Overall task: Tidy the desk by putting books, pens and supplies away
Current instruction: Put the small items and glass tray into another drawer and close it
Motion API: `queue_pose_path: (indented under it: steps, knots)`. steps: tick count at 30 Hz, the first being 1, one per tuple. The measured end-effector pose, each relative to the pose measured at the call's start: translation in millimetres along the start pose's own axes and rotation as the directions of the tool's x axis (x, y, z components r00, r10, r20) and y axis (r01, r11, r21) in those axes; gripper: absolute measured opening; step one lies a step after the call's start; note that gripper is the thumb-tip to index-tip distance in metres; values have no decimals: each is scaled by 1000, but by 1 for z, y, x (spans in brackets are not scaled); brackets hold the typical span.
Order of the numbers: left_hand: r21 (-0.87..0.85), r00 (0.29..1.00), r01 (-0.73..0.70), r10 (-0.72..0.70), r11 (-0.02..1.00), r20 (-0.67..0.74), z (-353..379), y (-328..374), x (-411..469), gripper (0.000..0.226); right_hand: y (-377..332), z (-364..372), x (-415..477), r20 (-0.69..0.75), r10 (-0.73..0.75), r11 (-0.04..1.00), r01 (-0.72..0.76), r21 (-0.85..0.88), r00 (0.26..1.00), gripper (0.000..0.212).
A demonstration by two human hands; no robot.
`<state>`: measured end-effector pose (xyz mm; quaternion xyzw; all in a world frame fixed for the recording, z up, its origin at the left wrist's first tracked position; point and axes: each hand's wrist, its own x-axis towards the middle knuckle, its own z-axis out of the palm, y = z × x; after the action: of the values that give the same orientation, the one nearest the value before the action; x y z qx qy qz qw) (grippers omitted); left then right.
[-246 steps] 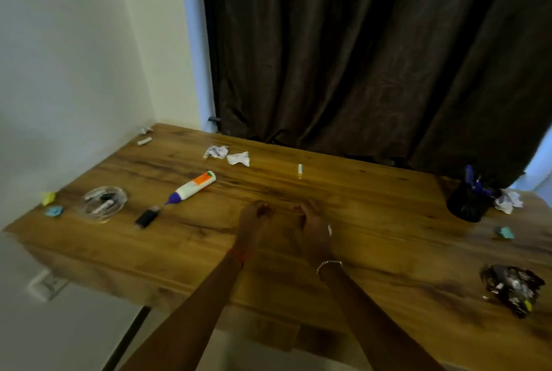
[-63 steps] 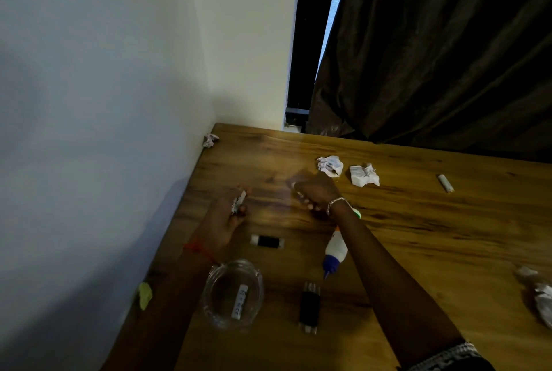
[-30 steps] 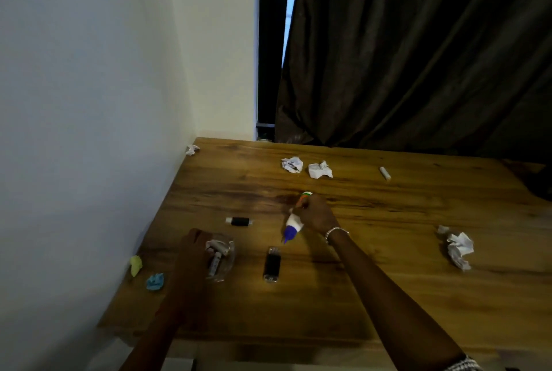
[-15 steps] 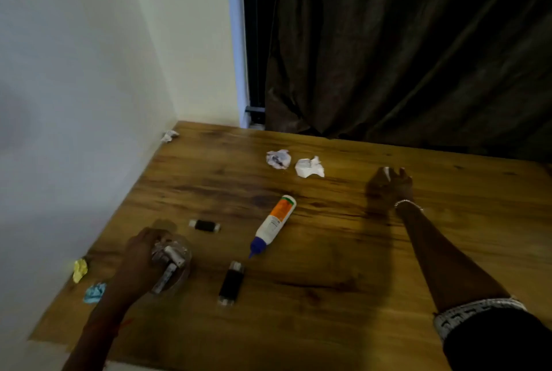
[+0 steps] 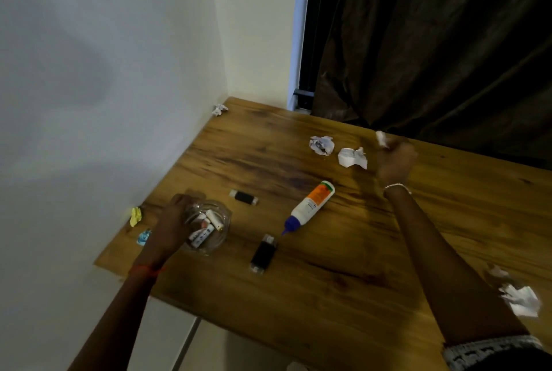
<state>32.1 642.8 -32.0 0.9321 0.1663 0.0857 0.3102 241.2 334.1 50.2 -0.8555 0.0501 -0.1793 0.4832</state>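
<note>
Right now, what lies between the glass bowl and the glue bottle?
Head view: a farther black stick and a nearer black stick lie between bowl and bottle; otherwise bare.

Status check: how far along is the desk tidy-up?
Done: several small white sticks lie in the glass dish. In hand: left hand holds the dish; right hand pinches another white piece. Left: glue bottle, two black items, crumpled papers, coloured scraps.

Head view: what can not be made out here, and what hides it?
All in the head view:
- Right hand: motion blur; it pinches a small white object, unidentifiable.
- Glass bowl: the left hand covers its left side; whether it grips the rim is unclear.
- White cylinders in the bowl: print too small to read.
- Glue bottle: label too small to read.
</note>
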Motion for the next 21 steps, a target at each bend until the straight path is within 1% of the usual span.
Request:
queue_pose_path:
  steps: [1,2,3,4,5,6,7,8,9,11,12,13,15,17,18,19,21]
  knots:
    - [-12,1000,-3,3,1000,-2,0,0,-1,47,-4,13,-7,72,-69,997,70,-12,995,29]
    - [-25,1000,-7,7,1000,-7,0,-1,-3,47,-14,24,-19,169,-109,994,106,24,980,24]
    - [-43,1000,-7,6,999,-6,-1,-1,-4,45,-19,42,-32,314,-175,984,179,16,933,22]
    - [-63,1000,-24,23,998,-17,-2,-2,-6,41,-31,56,-51,444,-240,968,249,38,864,21]
    - [-79,999,-34,33,996,-15,-5,-2,-9,38,-41,70,-71,570,-289,953,291,90,769,22]
    - [-99,999,-50,49,994,-14,-7,-5,-10,35,-49,81,-93,667,-323,939,318,134,671,24]
    - [-103,998,-62,61,993,-9,-11,-5,-12,33,-56,88,-112,741,-352,919,362,158,572,25]
    - [-106,997,-81,80,991,-6,-11,-7,-12,33,-58,95,-128,782,-382,896,404,184,493,26]
    - [-102,997,-75,74,992,-5,-14,-8,-14,33,-58,103,-143,803,-404,878,433,206,437,27]
    - [-132,999,-35,35,991,-6,-17,-10,-17,34,-58,112,-166,827,-426,845,487,220,367,28]
    - [-153,1000,-25,27,988,11,-18,-11,-18,35,-56,115,-175,836,-415,843,497,205,359,28]
    - [-178,999,-20,26,984,28,-18,-10,-19,34,-55,118,-181,838,-401,846,501,183,370,27]
    - [-229,997,-43,56,973,52,-25,-6,-27,37,-56,122,-192,815,-380,874,459,160,438,25]
    - [-268,994,-72,91,961,59,-32,-2,-36,59,-59,126,-200,769,-353,915,368,166,533,21]
    - [-301,994,-73,93,951,53,-31,-5,-36,67,-61,128,-203,742,-351,924,341,174,572,20]
    - [-312,994,-47,76,949,80,-35,-5,-40,67,-61,131,-208,731,-334,930,333,154,595,19]
    - [-333,992,-34,71,942,100,-36,-10,-44,64,-62,137,-219,730,-303,932,349,94,612,20]
